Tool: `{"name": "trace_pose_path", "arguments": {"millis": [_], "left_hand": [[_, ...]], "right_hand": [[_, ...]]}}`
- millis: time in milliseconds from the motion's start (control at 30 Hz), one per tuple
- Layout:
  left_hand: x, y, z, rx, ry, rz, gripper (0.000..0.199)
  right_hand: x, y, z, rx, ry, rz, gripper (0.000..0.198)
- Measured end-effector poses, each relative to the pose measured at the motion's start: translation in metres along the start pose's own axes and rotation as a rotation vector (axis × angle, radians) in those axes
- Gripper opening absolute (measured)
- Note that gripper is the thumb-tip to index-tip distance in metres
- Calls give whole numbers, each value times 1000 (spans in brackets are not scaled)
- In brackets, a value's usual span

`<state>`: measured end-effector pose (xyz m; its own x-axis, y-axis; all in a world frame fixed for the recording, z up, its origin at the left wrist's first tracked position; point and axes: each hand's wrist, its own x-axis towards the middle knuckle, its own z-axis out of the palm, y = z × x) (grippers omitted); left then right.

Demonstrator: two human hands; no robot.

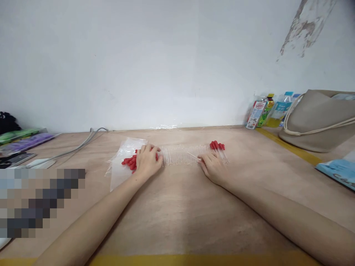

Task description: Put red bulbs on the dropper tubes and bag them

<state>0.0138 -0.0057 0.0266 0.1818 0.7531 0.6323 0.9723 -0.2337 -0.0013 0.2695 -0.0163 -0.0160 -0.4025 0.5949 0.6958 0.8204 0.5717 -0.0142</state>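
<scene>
My left hand (146,160) is closed, with a bit of a small red piece (157,156) showing between thumb and fingers. Beside and partly under it, a pile of similar red pieces (129,162) lies on clear plastic bags (118,177). A row of thin whitish sticks (177,154) stretches side by side between my hands. My right hand (215,168) pinches one thin white stick (192,155), which slants over the row. Just beyond that hand, several red pieces (217,145) sit at the far ends of the row's rightmost sticks.
A beige bag (318,122), drink bottles (280,109) and a carton (255,114) stand at the right by the wall. A blue packet (338,171) lies nearer. At the left are a grey cable (80,145), a phone (16,160) and purple packaged items (33,142).
</scene>
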Motion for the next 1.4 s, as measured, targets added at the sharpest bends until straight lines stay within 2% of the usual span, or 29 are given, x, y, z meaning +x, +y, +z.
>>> {"name": "trace_pose_path", "arguments": {"millis": [133,333,533,667,767,833,1000,1133,1267,1400], "left_hand": [[11,-21,-3,92,-99,-92,30],[13,-32,-2,113,-240,-135,44],[12,-35,0,57,-233,-162,39],[15,-35,-2,-18,-143,-156,37],[15,-24,-7,-172,-16,-80,31],[11,-8,-8,-362,15,2,27],[-17,37,0,-812,-181,-11,28],[-30,50,11,-1055,-239,10,29],[-28,47,14,-1027,-233,29,5],[-26,46,12,-944,-191,34,6]], "right_hand": [[-10,5,2,13,52,-11,23],[-8,4,1,35,25,54,24],[-8,5,2,62,8,56,23],[-7,4,0,84,-1,42,23],[-5,2,-4,146,-17,41,22],[-4,0,-7,212,-25,54,20],[-5,-3,-9,317,-40,75,18],[-7,-3,-7,347,-20,47,26],[-7,-6,-6,358,-30,19,25],[-6,-9,-6,358,-34,-9,21]]}}
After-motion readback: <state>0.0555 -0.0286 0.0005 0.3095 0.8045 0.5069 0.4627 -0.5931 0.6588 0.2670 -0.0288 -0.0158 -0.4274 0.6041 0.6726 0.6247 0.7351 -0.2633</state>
